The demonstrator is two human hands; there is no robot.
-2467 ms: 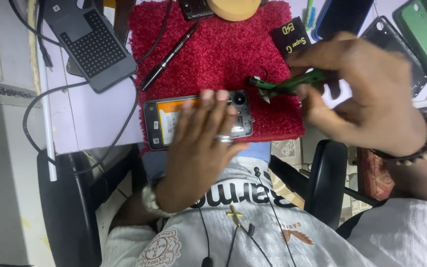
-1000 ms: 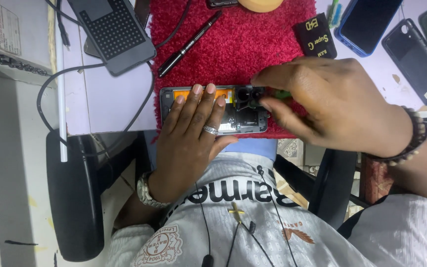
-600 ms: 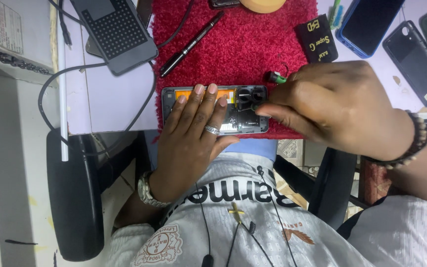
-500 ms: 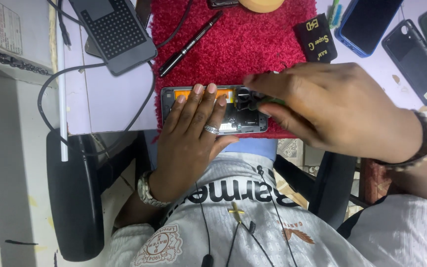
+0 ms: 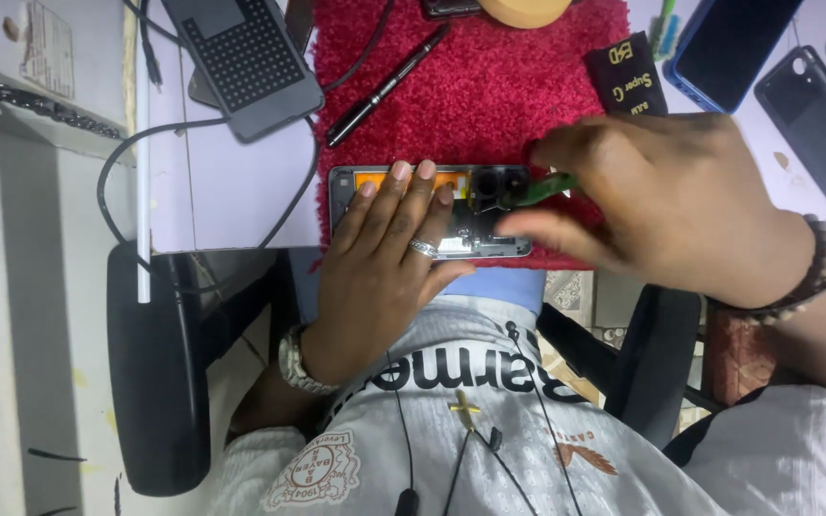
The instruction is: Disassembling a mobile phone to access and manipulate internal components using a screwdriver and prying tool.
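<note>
An opened phone [image 5: 489,186] with its back cover off lies on a red fuzzy mat [image 5: 489,96] at the near edge of the desk. My left hand [image 5: 384,258], with a ring and a wristwatch, rests flat on the phone and holds it down. My right hand [image 5: 671,201], with a bead bracelet, grips a green-handled tool [image 5: 542,188] whose tip meets the phone's right end near the camera opening.
A black pen [image 5: 384,86] lies on the mat. A grey keypad device [image 5: 241,57] and black cables [image 5: 117,172] sit at the left. A small black packet [image 5: 623,81] and several phones [image 5: 728,43] lie at the right. Black chair armrests [image 5: 155,373] flank my lap.
My right hand came down from above the mat with the green tool and now works it at the phone's right end. My left hand stays pressed on the phone.
</note>
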